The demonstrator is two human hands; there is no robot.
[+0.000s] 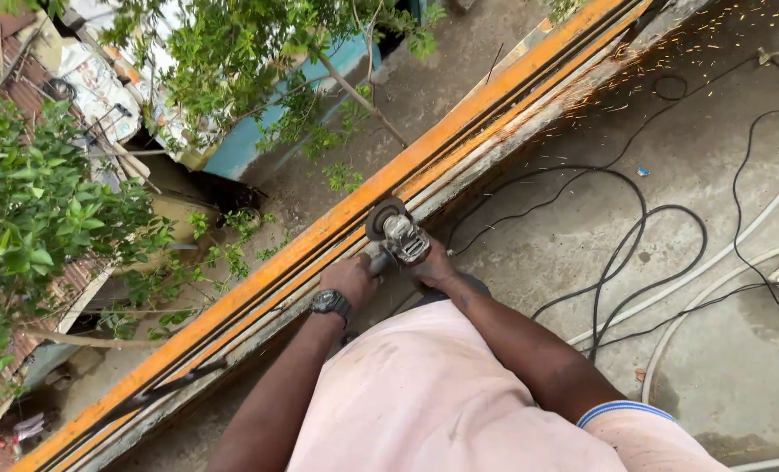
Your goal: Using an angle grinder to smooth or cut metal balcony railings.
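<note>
Small grey angle grinder (400, 236), pretty worn and dusty, sits tilted with its round disc (384, 217) pressed against the long orange-painted metal frame (337, 223) that runs diagonally across the view, sparks (660, 70) spraying off toward the upper right.

Both bare arms reach forward and down from the chest, converging ahead of the body. The left hand (347, 278) is closed in a fist-like grip, knuckles up, its forearm nearly straight (a dark wristwatch sits on that wrist). The right hand (433, 267) is likewise clenched, just beside the left, its elbow bent and forearm angling inward from a short pale sleeve.
</note>
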